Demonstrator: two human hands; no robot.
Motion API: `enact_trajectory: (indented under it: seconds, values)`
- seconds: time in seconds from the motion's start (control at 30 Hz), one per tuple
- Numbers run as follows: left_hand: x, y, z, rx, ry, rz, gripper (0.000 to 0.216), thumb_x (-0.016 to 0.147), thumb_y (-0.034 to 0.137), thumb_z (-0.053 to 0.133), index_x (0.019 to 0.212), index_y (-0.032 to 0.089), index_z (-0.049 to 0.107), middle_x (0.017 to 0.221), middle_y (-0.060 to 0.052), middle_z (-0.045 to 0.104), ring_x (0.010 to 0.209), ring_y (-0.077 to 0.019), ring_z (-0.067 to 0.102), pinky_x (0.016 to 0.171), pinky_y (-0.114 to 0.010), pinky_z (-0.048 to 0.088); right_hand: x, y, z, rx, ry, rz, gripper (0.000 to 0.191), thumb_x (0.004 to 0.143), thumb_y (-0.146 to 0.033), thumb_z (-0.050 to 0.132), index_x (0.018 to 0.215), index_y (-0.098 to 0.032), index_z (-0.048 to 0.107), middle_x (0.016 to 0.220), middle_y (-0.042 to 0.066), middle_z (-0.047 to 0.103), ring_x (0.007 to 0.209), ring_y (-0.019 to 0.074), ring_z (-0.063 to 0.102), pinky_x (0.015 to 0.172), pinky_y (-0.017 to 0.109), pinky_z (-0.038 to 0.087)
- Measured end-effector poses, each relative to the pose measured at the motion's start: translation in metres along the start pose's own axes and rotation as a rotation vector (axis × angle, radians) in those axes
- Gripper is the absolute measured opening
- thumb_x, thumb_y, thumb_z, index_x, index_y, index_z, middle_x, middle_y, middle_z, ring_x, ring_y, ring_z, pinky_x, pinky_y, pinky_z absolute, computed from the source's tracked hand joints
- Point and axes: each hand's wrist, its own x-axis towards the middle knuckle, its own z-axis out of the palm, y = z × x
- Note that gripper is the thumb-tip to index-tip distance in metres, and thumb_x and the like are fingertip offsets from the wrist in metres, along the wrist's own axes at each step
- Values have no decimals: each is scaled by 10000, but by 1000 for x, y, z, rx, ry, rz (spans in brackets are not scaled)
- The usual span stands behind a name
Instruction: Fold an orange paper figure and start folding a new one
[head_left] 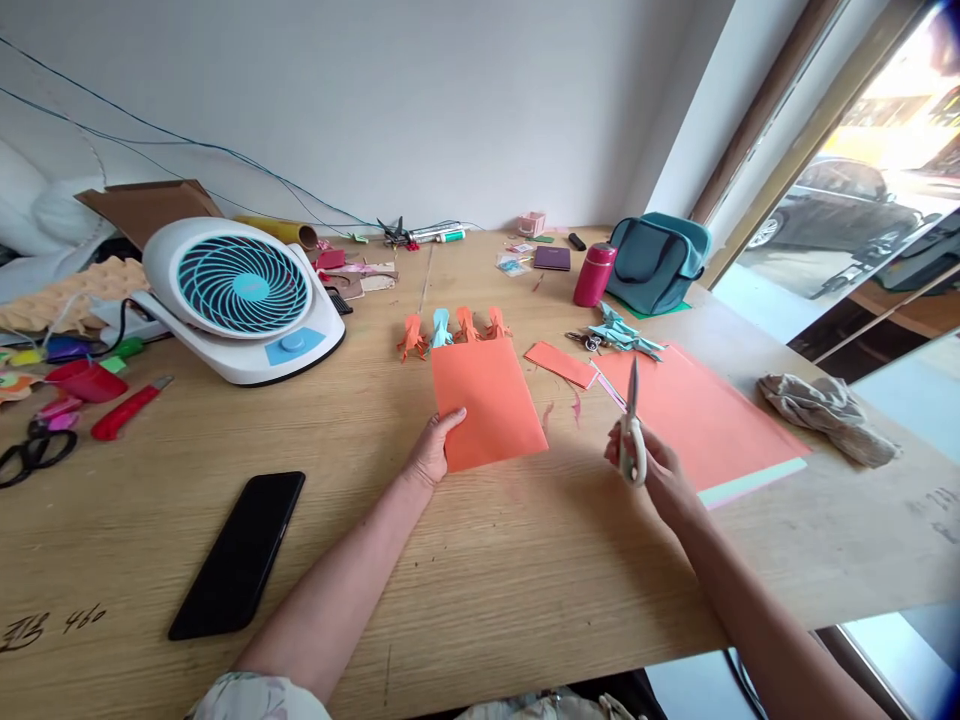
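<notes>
My left hand [433,446] is closed on the lower left edge of an orange sheet of paper [491,405], thumb on top, holding it above the table. In my right hand [654,470] is a pair of scissors [634,430] with pale handles, blades together and pointing up and away. A stack of large orange paper [705,410] lies just beyond the right hand, a pale green sheet showing at its near edge. Small cut-paper figures, one light blue [441,328] and several orange [412,337], stand behind the held sheet. A folded orange strip [561,364] lies between the hands.
A white fan [244,300] stands at the left, with a black phone [238,555] and a red utility knife [131,408] nearer me. At the back right are a pink bottle [594,275] and a teal bag [656,262]. A crumpled cloth [829,418] lies far right.
</notes>
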Motion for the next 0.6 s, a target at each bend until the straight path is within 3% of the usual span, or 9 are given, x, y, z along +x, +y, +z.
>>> enact_trajectory:
  seconds: [0.1,0.27,0.4,0.6]
  values:
    - [0,0,1,-11,-5,-8,381,642,303,844,989,187,739,1005,-60,783,1056,-284,705,963,-425,534,9,-8,31,154,-86,126,417,805,-587,706,873,-196,577,805,57,660,659,160,544,590,292,424]
    - [-1,-2,2,-6,-25,1,381,615,287,859,959,174,739,972,-60,786,1010,-283,720,945,-420,541,27,-12,71,187,-118,130,476,666,-527,832,887,-197,569,732,-12,584,610,123,476,553,262,364]
    - [-1,-3,3,6,-46,0,383,592,287,876,926,155,743,905,-67,788,919,-275,737,892,-407,560,30,-11,81,200,-86,100,497,618,-505,859,867,-210,546,675,-59,489,566,97,406,518,240,309]
    - [-1,-3,1,5,-68,-9,399,617,289,871,965,152,733,969,-84,784,982,-282,724,927,-409,541,28,-5,81,193,-37,42,510,659,-536,822,934,-223,529,735,-36,532,590,113,444,525,251,347]
